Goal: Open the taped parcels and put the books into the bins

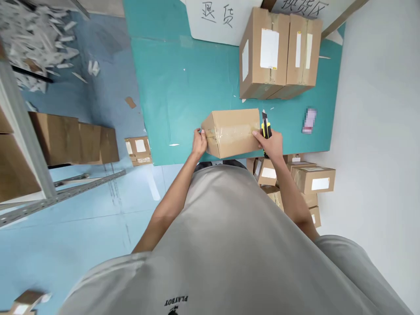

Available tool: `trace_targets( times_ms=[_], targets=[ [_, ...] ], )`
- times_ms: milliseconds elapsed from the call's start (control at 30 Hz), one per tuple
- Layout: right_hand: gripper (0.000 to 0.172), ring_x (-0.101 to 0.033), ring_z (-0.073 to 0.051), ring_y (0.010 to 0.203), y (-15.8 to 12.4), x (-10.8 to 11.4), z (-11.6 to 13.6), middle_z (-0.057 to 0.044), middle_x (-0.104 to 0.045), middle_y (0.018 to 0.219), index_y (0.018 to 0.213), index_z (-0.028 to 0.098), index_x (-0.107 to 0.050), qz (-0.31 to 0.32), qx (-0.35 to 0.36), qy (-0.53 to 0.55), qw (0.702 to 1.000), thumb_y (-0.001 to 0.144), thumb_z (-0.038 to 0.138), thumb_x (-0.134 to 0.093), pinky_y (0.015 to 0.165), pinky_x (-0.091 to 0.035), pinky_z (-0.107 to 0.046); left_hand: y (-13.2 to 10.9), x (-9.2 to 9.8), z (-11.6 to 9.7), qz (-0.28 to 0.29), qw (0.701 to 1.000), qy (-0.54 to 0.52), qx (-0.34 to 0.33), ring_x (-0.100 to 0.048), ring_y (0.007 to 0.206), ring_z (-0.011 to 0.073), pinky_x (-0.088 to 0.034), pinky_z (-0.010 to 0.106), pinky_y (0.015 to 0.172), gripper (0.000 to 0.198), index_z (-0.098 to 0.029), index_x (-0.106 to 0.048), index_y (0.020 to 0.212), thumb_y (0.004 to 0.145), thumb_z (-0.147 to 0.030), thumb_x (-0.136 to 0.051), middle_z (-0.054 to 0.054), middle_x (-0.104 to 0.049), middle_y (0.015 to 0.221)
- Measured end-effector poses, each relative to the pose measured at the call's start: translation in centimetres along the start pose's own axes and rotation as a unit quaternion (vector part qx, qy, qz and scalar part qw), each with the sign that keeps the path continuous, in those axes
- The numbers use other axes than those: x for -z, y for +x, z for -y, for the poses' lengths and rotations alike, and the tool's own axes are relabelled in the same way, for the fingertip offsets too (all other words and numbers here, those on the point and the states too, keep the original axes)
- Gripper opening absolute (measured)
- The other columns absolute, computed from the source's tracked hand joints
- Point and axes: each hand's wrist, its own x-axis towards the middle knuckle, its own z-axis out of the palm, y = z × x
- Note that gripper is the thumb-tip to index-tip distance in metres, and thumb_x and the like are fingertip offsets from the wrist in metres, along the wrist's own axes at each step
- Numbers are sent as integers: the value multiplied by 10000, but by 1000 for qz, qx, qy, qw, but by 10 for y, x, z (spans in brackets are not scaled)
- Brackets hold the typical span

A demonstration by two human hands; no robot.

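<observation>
A taped brown cardboard box (232, 131) lies near the front edge of the teal table (183, 87). My left hand (199, 142) grips the box's left end, fingers curled on its side. On the right end rests my right hand (271, 144), which also holds a yellow and black utility knife (265, 127) with its blade pointing away from me. The box's top seam is covered with clear tape.
Two larger labelled cardboard boxes (278, 52) stand at the back right of the table, by a white sign (216, 19). Several small boxes (311, 179) are stacked on the floor at the right. Shelving with flat cardboard (65, 140) is at the left.
</observation>
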Motion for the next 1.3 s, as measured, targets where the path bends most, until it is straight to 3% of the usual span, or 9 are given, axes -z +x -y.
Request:
trace_targets(
  times_ms=[67, 167, 267, 400, 533, 767, 900, 1167, 1300],
  targets=[
    [482, -756, -256, 679, -2, 0, 11, -5, -684, 649, 892, 221, -684, -7, 2, -63, 998, 962, 691, -765, 725, -592, -343, 6, 0, -7, 25, 1000, -6, -8, -575, 1569, 376, -360, 633, 1357, 741, -149, -591, 1459, 1058, -771, -545, 312, -600, 1621],
    [446, -789, -287, 819, -11, -12, 30, -79, -768, 823, 941, 198, -713, -2, 20, -160, 987, 1049, 630, -682, 829, -608, -367, 11, 29, -26, 41, 994, -33, -93, -584, 1572, 353, -432, 567, 1339, 763, -195, -667, 1464, 1006, -804, -628, 238, -622, 1641],
    [427, -789, -336, 1043, -21, -26, 44, -167, -800, 1099, 1073, 172, -752, -1, 56, -242, 969, 1104, 569, -595, 963, -599, -410, 9, 67, -58, 92, 977, -76, -177, -680, 1454, 301, -537, 498, 1261, 641, -249, -741, 1368, 1071, -778, -534, 139, -740, 1500],
    [512, -733, -383, 1239, -35, -32, 52, -238, -743, 1328, 1358, 134, -711, -31, 66, -261, 963, 1120, 556, -547, 1073, -572, -479, 4, 96, -97, 146, 963, -39, -222, -771, 1226, 292, -628, 484, 1137, 496, -220, -773, 1219, 961, -644, -785, 106, -814, 1278],
    [575, -684, -370, 1362, -63, -39, 64, -263, -692, 1493, 1617, 143, -559, -56, 105, -193, 974, 1158, 470, -445, 1125, -566, -508, 3, 98, -106, 176, 957, -9, -231, -787, 1116, 281, -658, 500, 1089, 394, -213, -762, 1126, 875, -495, -877, 82, -819, 1148],
    [560, -671, -325, 1454, -129, -87, 107, -185, -693, 1597, 1691, 186, -527, 102, 168, -195, 961, 1182, 331, -343, 1141, -579, -439, 3, 101, -97, 207, 951, -43, -225, -796, 1076, 285, -688, 498, 1014, 405, -187, -747, 1119, 871, -487, -860, 86, -812, 1102],
    [571, -705, -330, 1403, -139, -100, 115, -165, -714, 1578, 1721, 209, -508, 103, 139, -233, 957, 1189, 313, -330, 1069, -605, -420, 6, 101, -97, 216, 950, -43, -221, -794, 1082, 289, -686, 507, 1018, 408, -188, -745, 1124, 869, -482, -868, 81, -809, 1102],
    [576, -749, -342, 1271, -155, -102, 134, -148, -780, 1442, 1728, 243, -522, 123, 117, -257, 951, 1179, 290, -355, 965, -606, -389, 7, 96, -94, 218, 950, -52, -218, -781, 1125, 297, -676, 515, 1038, 356, -206, -753, 1143, 866, -405, -859, 85, -796, 1124],
    [591, -767, -337, 1205, -163, -102, 141, -168, -768, 1438, 1764, 228, -475, 92, 105, -281, 949, 1195, 312, -340, 911, -598, -369, 7, 95, -94, 215, 950, -44, -222, -783, 1128, 302, -679, 509, 1028, 346, -199, -749, 1136, 878, -408, -847, 90, -792, 1130]
  ],
)
